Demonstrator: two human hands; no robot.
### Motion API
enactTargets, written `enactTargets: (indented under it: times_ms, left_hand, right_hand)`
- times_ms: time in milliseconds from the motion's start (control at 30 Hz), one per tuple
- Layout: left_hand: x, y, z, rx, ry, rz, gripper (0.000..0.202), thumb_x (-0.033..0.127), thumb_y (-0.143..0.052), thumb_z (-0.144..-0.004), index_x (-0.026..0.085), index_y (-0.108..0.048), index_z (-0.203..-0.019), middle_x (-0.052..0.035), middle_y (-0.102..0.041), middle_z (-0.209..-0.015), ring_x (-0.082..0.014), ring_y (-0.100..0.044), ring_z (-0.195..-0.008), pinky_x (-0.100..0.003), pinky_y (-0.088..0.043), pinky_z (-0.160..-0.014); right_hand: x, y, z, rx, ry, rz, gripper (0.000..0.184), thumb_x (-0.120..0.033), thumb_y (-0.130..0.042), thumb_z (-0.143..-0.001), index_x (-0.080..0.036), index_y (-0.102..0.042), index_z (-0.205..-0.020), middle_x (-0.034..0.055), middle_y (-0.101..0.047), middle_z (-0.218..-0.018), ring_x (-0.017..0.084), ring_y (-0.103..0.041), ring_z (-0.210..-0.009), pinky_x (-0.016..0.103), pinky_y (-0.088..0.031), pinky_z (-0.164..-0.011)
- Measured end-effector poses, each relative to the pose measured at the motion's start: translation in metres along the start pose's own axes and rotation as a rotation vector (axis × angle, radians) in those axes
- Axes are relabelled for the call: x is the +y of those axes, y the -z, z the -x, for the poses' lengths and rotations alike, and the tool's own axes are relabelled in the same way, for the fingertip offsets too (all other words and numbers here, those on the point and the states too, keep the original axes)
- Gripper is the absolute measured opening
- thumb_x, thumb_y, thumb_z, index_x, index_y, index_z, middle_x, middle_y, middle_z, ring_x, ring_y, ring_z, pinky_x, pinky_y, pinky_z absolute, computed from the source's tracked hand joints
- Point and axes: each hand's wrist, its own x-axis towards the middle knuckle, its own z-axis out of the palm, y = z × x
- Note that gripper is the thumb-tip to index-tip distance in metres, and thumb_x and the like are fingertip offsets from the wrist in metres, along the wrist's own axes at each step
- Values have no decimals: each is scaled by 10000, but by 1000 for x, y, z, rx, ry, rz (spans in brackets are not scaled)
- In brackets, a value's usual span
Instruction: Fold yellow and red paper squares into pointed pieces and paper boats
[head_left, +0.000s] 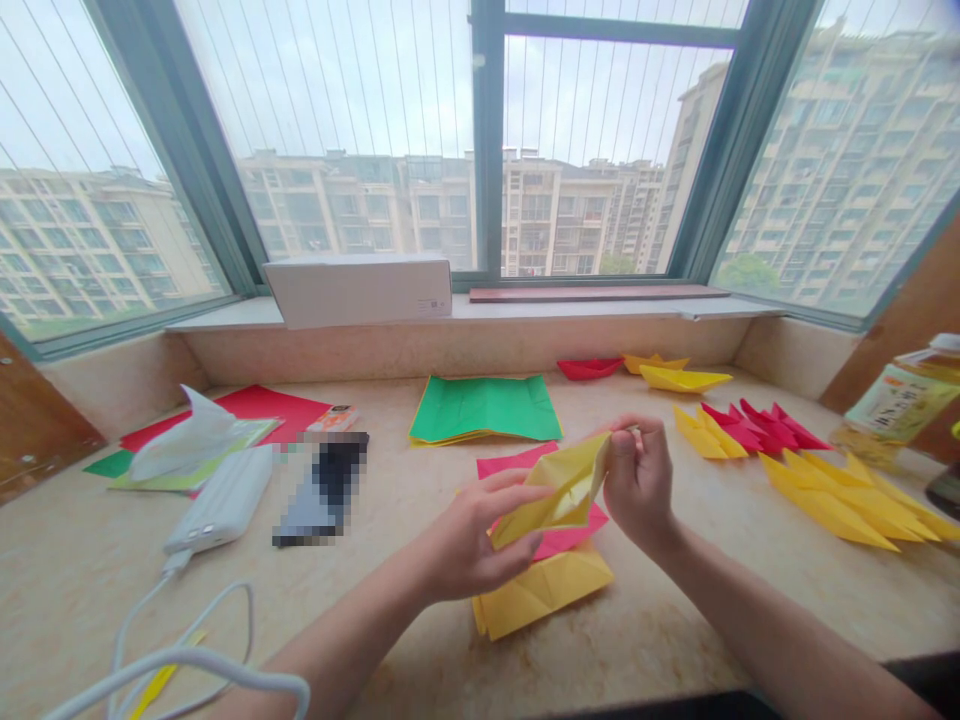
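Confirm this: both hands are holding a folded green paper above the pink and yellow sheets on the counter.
Wrong colour. In the head view the paper held between the left hand and the right hand is yellow; the green sheet lies flat farther back. It is above the pink sheet and yellow sheets.

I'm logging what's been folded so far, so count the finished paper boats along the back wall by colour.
Red folded paper boat: 1
Yellow folded paper boats: 2
Total: 3
A yellow folded paper piece is held between the left hand and right hand; it is not counted.
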Motion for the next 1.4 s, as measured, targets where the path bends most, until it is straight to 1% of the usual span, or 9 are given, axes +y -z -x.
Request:
enactTargets:
  times_ms: [233, 367, 500, 700, 767, 900, 1067, 1267, 1400]
  left_hand:
    - [13, 4, 3, -119, 61, 64, 480, 373, -680, -839, 232, -632, -1296, -117, -657, -1263, -290, -626, -1100, -381, -485, -955]
    - [11, 0, 1, -155, 115, 64, 338, 420, -660, -856, 206, -716, -1112, -67, -734, -1039, -228, -656, -895, -295, -481, -777]
    - [7, -9, -2, -32, 179, 18, 241, 424, -715, -805, 188, -709, -855, -29, -703, -787, -177, -602, -717, -253, -413, -638]
    - [1, -15, -1, 87, 304, 187, 366, 417, -552, -937, 212, -464, -1228, -19, -694, -795, -124, -512, -588, -216, -345, -533]
    - [-2, -14, -1, 116, 320, 263, 420, 436, -509, -961, 215, -397, -1301, -46, -707, -852, -135, -549, -624, -218, -371, -548]
    - [-6, -12, -2, 130, 315, 400, 466, 468, -506, -962, 217, -372, -1331, -82, -705, -934, -158, -606, -694, -233, -413, -590]
    - [-1, -13, -2, 145, 283, 323, 378, 440, -537, -951, 215, -471, -1247, -45, -683, -867, -150, -579, -671, -243, -415, -608]
    - [3, -10, -5, 138, 102, 27, 148, 315, -598, -908, 184, -655, -949, -98, -659, -1085, -232, -599, -988, -326, -449, -872]
    - [-4, -13, -4, 166, 101, -16, 115, 260, -567, -916, 168, -636, -905, -70, -657, -908, -195, -598, -840, -300, -456, -747]
  right_hand:
    - [5, 0, 9, -99, 51, 28, 218, -457, -427, -1005, -253, -502, -988, -1, -609, -695, 152, -520, -503, 283, -416, -489]
    - [-2, -1, 16, -116, 86, 18, 147, -389, -454, -1004, -252, -505, -1013, -16, -576, -678, 130, -472, -469, 267, -367, -451]
    - [-16, -7, 18, -89, 24, 17, 154, -384, -459, -1003, -245, -520, -1028, -59, -460, -587, 105, -383, -411, 244, -280, -399]
    - [-25, -16, 2, -184, -254, -206, 407, -541, -452, -975, -245, -467, -1253, -35, -537, -626, 135, -483, -458, 227, -373, -397]
    - [-24, -17, -2, -305, -307, -274, 467, -582, -492, -941, -230, -496, -1246, 6, -620, -717, 162, -576, -559, 250, -457, -473]
    - [-20, -18, -1, -501, -414, -310, 421, -600, -604, -867, -180, -622, -884, 43, -651, -733, 179, -605, -622, 278, -492, -546]
    - [-19, -18, 1, -422, -403, -308, 409, -579, -644, -848, -170, -632, -834, 33, -645, -721, 161, -576, -612, 265, -467, -546]
    - [-22, -17, 2, -353, -338, -301, 386, -561, -651, -854, -177, -631, -812, 21, -637, -695, 153, -567, -599, 254, -461, -536]
    - [-19, -16, 3, -368, -286, -347, 401, -581, -628, -866, -182, -649, -839, 38, -681, -736, 171, -618, -638, 266, -502, -569]
